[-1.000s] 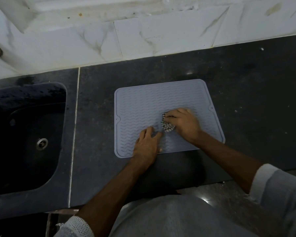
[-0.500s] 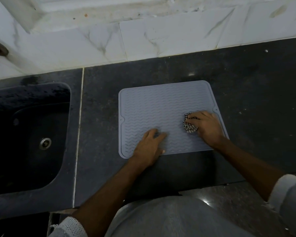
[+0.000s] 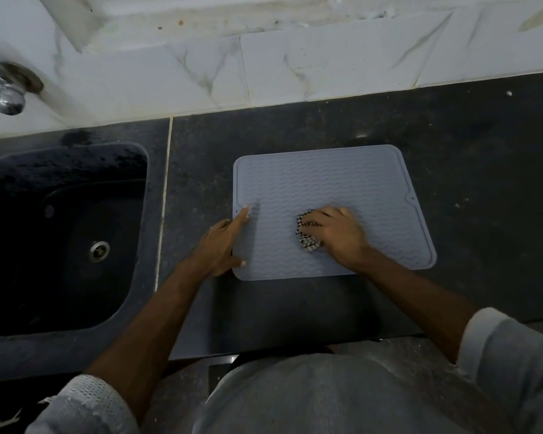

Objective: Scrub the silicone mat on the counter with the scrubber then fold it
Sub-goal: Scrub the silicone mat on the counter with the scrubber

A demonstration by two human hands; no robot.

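Note:
A grey silicone mat [image 3: 326, 183] with a wavy ribbed surface lies flat on the dark counter [image 3: 483, 151]. My right hand [image 3: 336, 233] presses a checkered black-and-white scrubber [image 3: 306, 234] onto the mat's lower middle, fingers closed over it. My left hand [image 3: 223, 245] rests with fingers spread at the mat's left edge, its index fingertip on the rim near the left notch and its thumb on the lower left corner. Most of the scrubber is hidden under my right hand.
A dark sink [image 3: 63, 239] with a metal drain [image 3: 99, 250] sits left of the mat, past a pale seam in the counter. A chrome tap [image 3: 7, 92] juts from the white marble wall [image 3: 295, 64]. The counter's front edge runs just below my forearms.
My right hand has slid the scrubber back left from the mat's right side to its middle. My left hand has shifted from the mat's lower middle to its left edge.

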